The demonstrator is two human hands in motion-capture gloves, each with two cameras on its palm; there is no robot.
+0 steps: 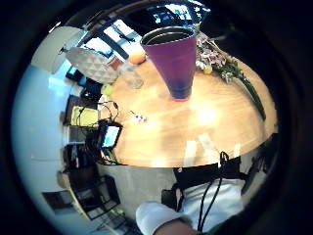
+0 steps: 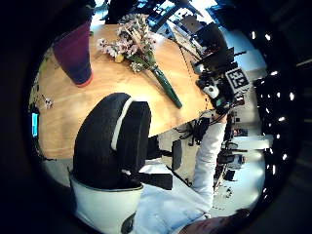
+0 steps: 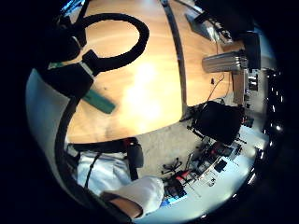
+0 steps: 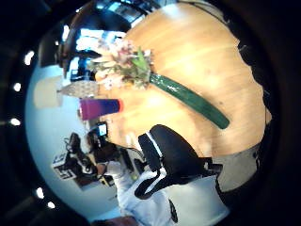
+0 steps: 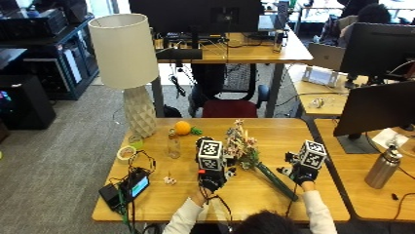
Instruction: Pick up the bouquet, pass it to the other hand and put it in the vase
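My hands hover empty over the table (image 5: 259, 195): bouquet (image 5: 250, 156) lying between left hand (image 5: 211, 179) and right hand (image 5: 299, 174), fingers relaxed; vase (image 1: 175, 58) just beyond the left.

The bouquet (image 5: 250, 155) lay on the worktop (image 5: 188, 195) right of centre, the vase (image 1: 176, 61) beside it, and the lamp (image 5: 129, 68) stood at the rear left corner.

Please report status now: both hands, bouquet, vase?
Left hand and right hand hold nothing. Green-wrapped flower bouquet lies flat on wooden table. Purple cone vase upright, empty. Path clear.
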